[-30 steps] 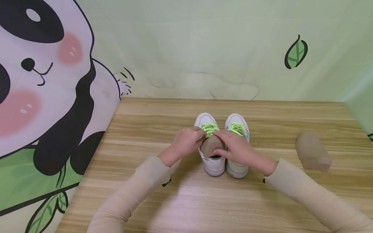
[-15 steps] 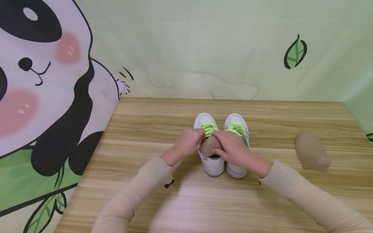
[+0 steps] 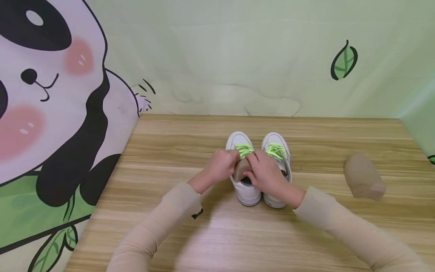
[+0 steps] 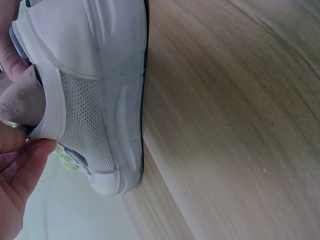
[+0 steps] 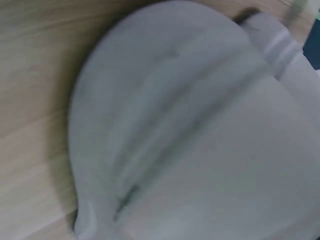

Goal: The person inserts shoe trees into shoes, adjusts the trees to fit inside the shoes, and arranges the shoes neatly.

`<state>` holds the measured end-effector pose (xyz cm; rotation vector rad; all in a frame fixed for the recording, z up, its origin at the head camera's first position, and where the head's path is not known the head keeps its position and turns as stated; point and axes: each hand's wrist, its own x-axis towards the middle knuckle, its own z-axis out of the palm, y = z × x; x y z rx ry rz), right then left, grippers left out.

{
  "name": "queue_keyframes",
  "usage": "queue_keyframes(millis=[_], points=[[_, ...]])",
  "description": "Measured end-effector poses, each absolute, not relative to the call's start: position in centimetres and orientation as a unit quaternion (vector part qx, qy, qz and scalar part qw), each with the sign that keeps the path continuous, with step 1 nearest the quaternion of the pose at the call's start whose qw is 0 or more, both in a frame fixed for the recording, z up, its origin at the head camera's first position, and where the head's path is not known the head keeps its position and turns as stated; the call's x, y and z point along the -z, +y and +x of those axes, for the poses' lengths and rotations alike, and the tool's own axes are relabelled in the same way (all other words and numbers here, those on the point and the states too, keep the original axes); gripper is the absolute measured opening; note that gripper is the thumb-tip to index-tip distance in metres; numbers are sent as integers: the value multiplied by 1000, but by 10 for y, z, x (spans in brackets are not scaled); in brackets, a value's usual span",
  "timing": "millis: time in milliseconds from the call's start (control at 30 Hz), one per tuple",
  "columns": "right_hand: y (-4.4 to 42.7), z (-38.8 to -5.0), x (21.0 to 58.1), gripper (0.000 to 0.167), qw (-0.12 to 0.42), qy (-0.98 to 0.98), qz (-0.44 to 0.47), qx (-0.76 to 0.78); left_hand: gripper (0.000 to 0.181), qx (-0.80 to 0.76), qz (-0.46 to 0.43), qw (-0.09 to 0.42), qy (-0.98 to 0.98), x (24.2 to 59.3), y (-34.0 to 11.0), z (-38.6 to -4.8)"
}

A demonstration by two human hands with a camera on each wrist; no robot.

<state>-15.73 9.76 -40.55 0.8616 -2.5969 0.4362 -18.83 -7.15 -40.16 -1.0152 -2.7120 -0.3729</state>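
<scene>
Two white shoes with bright green laces stand side by side, toes toward the wall: the left shoe (image 3: 249, 193) and the right shoe (image 3: 274, 201). A brown rounded insert (image 3: 241, 170) sits in the left shoe's opening. My left hand (image 3: 220, 165) pinches the edge of that opening beside the laces; the left wrist view shows thumb and fingers (image 4: 44, 145) on the collar. My right hand (image 3: 266, 172) grips the insert from the right, thumb low and fingers near the tongue. The right wrist view shows a blurred shoe heel (image 5: 165, 100) close up, the hand out of sight.
A second brown insert (image 3: 364, 176) lies on the wooden surface (image 3: 183, 139) to the right. Behind stands a pale green wall (image 3: 217, 56) with a printed leaf, and a large printed panda (image 3: 85, 124) covers the left side.
My right hand has shifted left and turned over the left shoe, and the insert under it looks tilted and narrower. The left hand barely moved.
</scene>
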Motion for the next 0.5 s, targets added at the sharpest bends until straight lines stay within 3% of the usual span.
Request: queue_keyframes(millis=[200,500], points=[[98,-157,409,41,205,-916,312,-146,7,120,-349,115,-923,402,-71,-189],[99,-164,394,56,113,-935,308,-137,3,123,-338,92,-929,400,-71,-190]])
